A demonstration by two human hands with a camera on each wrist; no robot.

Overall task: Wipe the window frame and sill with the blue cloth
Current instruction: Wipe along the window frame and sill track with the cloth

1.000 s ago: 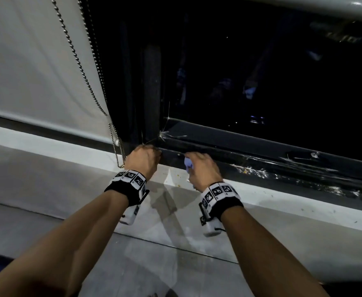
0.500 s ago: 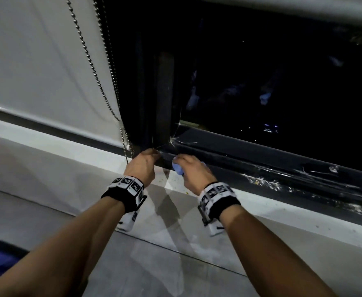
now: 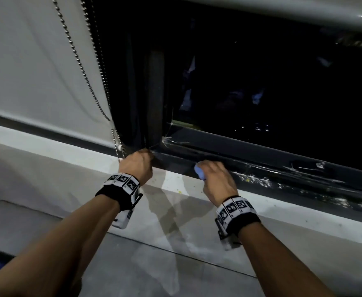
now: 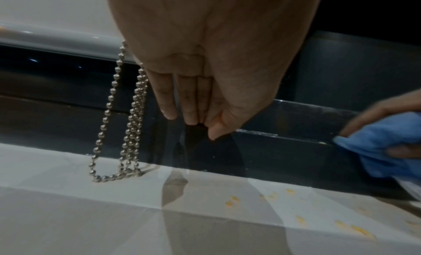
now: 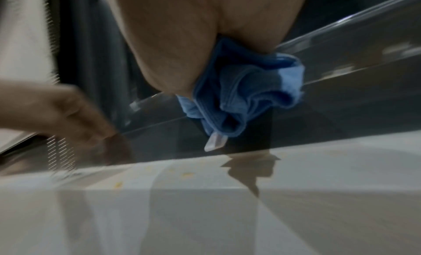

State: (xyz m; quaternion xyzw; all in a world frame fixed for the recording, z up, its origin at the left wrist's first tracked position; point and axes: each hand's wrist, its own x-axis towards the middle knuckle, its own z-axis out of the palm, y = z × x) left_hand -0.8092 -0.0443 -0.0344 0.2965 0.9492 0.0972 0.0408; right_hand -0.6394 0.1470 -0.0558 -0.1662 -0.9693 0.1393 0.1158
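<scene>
My right hand (image 3: 215,173) grips the bunched blue cloth (image 3: 199,173) and holds it against the dark bottom rail of the window frame (image 3: 272,153). In the right wrist view the cloth (image 5: 246,89) hangs in folds under the palm, a white tag at its lower end. My left hand (image 3: 137,165) is at the frame's bottom left corner. In the left wrist view its fingers (image 4: 168,98) point down, straight and together, tips on the dark frame (image 4: 284,151). The pale sill (image 3: 175,196) runs below both hands.
A metal bead chain (image 4: 127,115) hangs just left of my left hand, its loop lying on the sill (image 4: 68,169). The white roller blind (image 3: 36,71) covers the left pane. White paint flecks (image 3: 259,180) streak the rail to the right. Yellow specks (image 4: 232,199) dot the sill.
My right hand has slid to the right along the bottom rail with the cloth, away from my left hand. The left hand stays at the corner.
</scene>
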